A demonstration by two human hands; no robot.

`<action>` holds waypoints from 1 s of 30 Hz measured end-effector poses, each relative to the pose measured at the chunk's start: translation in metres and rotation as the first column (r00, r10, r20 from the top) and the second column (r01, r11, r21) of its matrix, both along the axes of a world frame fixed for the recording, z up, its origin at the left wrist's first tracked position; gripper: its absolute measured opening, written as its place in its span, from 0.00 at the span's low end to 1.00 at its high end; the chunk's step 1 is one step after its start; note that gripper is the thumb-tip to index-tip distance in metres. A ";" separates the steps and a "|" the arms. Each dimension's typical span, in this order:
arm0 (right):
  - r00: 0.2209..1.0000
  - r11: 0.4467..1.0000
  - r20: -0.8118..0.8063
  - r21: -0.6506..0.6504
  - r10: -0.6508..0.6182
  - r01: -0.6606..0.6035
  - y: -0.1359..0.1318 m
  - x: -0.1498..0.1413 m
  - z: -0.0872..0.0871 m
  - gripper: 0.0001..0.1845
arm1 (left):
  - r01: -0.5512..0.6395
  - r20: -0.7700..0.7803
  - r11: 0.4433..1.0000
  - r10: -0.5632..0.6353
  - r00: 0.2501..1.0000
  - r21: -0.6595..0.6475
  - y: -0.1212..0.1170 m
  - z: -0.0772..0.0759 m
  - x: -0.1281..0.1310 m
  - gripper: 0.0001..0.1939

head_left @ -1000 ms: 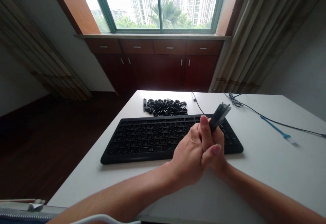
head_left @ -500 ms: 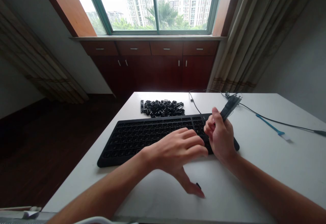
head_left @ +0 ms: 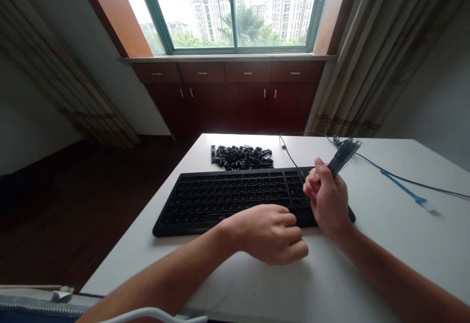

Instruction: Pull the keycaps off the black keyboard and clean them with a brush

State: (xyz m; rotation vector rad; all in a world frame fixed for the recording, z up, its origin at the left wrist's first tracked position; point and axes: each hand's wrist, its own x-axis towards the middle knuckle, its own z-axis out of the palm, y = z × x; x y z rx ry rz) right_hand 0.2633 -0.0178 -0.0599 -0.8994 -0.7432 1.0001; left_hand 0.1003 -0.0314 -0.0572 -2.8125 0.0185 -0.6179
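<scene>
Two hands: right hand wrapped around a dark slim object, spiky end up, above the keyboard's right end; left hand curled by its near edge, contents hidden, can't tell. Object likely light, stiffish, tips fragile: grip lower body. Keyboard flat on tabletop, probably rigid; take side edges.

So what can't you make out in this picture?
In the head view:
Lower part of the dark grey elongated object: hidden by the right bare hand.
Inside of the curled left bare hand: turned away.
Part of the black rectangular plastic keyboard: behind both hands.
Details in the black plastic pile: too small.
Rest of the white curved tube: cut by the bottom edge.
</scene>
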 end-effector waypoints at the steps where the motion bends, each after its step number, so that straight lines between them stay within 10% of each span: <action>1: 1.000 1.000 0.004 -0.001 -0.003 0.003 0.000 0.000 0.000 0.25 | -0.008 0.019 1.000 0.008 1.000 -0.001 0.002 0.001 -0.001 0.17; 9: 1.000 0.999 0.011 -0.023 0.026 -0.026 0.001 0.002 0.002 0.24 | -0.294 0.157 0.930 0.331 0.931 -0.219 0.025 0.010 -0.017 0.18; 19: 0.993 0.993 0.046 -0.065 0.106 -0.102 -0.003 0.003 0.003 0.24 | -0.772 0.075 0.528 0.839 0.540 -0.353 0.076 0.003 -0.070 0.10; 26: 0.923 0.966 0.296 -0.152 0.247 -0.209 0.008 0.024 0.008 0.24 | -0.769 0.093 0.556 0.825 0.557 -0.316 0.072 0.002 -0.066 0.14; 30: 0.645 0.994 0.763 -0.098 0.040 0.055 0.024 0.056 0.009 0.20 | -0.708 0.073 0.648 0.750 0.658 -0.282 0.065 0.004 -0.059 0.16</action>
